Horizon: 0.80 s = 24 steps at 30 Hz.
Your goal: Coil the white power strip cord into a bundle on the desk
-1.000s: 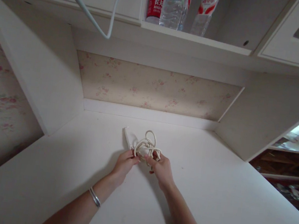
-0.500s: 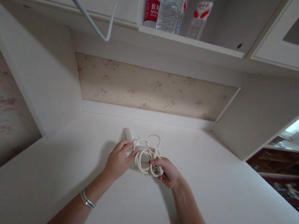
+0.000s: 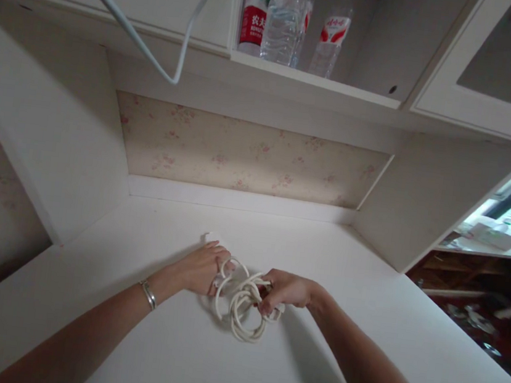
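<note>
A cream cable [image 3: 241,305] lies in loose coils on the white desk top [image 3: 343,314], joined to a white power strip [image 3: 210,237] that is mostly hidden under my left hand. My left hand [image 3: 202,269], with a silver bracelet on its wrist, rests over the strip, its fingers curled through the nearest loops. My right hand [image 3: 284,289] is closed on the right side of the coil, pinching the cable where a small plug shows at the fingertips.
The desk sits in a recess with white side panels [image 3: 56,142] and floral wallpaper [image 3: 251,153] behind. An overhead shelf holds three plastic water bottles [image 3: 283,18]. A thin white cord [image 3: 130,30] hangs at top left. A cluttered room shows at the right edge.
The cable bundle and both hands have come nearer to me and lower on the desk. My left hand has moved onto the power strip, and my right hand has pulled the coil rightward.
</note>
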Tool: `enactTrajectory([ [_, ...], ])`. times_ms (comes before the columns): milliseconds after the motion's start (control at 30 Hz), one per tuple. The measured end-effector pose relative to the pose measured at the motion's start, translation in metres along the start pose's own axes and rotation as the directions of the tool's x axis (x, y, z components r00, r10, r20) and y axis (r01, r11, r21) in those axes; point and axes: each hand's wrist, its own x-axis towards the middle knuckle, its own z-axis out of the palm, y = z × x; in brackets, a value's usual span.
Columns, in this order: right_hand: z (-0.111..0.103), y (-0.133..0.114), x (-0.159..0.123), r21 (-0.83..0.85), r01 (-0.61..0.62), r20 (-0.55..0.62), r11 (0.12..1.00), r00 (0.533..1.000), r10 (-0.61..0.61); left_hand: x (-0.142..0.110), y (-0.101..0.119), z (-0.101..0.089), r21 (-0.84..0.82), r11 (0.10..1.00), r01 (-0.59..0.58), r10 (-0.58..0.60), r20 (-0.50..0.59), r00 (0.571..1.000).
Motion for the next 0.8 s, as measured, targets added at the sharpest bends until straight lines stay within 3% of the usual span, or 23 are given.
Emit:
enactTrajectory([
  [100, -0.006, -0.022, -0.016, -0.241, -0.087, 0.0, 0.967, 0.996, 0.09, -0.003, -0.007, -0.003, 0.032, 0.999, 0.004, -0.004, -0.016, 1.0],
  [200, -0.01, -0.042, -0.033, -0.521, -0.165, -0.045, 0.838, 0.985, 0.166, -0.015, -0.019, -0.007, 0.064, 0.982, 0.178, -0.176, -0.039, 0.984],
  [267, -0.009, -0.053, -0.043, -0.701, -0.203, -0.082, 0.684, 0.975, 0.205, -0.024, -0.028, -0.009, 0.07, 0.952, 0.296, -0.292, -0.064, 0.954],
  [333, -0.009, -0.059, -0.051, -0.845, -0.251, -0.175, 0.472, 0.964, 0.198, -0.032, -0.038, -0.013, 0.064, 0.921, 0.385, -0.379, -0.086, 0.921],
  [433, -0.013, -0.059, -0.064, -0.916, -0.359, -0.351, 0.178, 0.933, 0.074, -0.044, -0.056, -0.021, 0.023, 0.851, 0.525, -0.52, -0.107, 0.847],
  [567, -0.029, -0.057, -0.077, -0.867, -0.498, -0.498, 0.016, 0.865, -0.066, -0.055, -0.079, -0.037, -0.13, 0.759, 0.638, -0.65, -0.096, 0.754],
  [633, -0.037, -0.061, -0.076, -0.821, -0.571, -0.567, 0.014, 0.811, -0.144, -0.059, -0.086, -0.045, -0.315, 0.679, 0.663, -0.693, 0.024, 0.721],
  [700, -0.043, -0.068, -0.069, -0.793, -0.596, -0.609, 0.125, 0.777, -0.16, -0.063, -0.09, -0.051, -0.554, 0.479, 0.681, -0.719, 0.199, 0.667],
  [800, -0.047, -0.077, -0.047, -0.732, -0.432, -0.543, 0.527, 0.837, -0.067, -0.07, -0.091, -0.053, -0.714, 0.001, 0.7, -0.67, 0.519, 0.531],
])
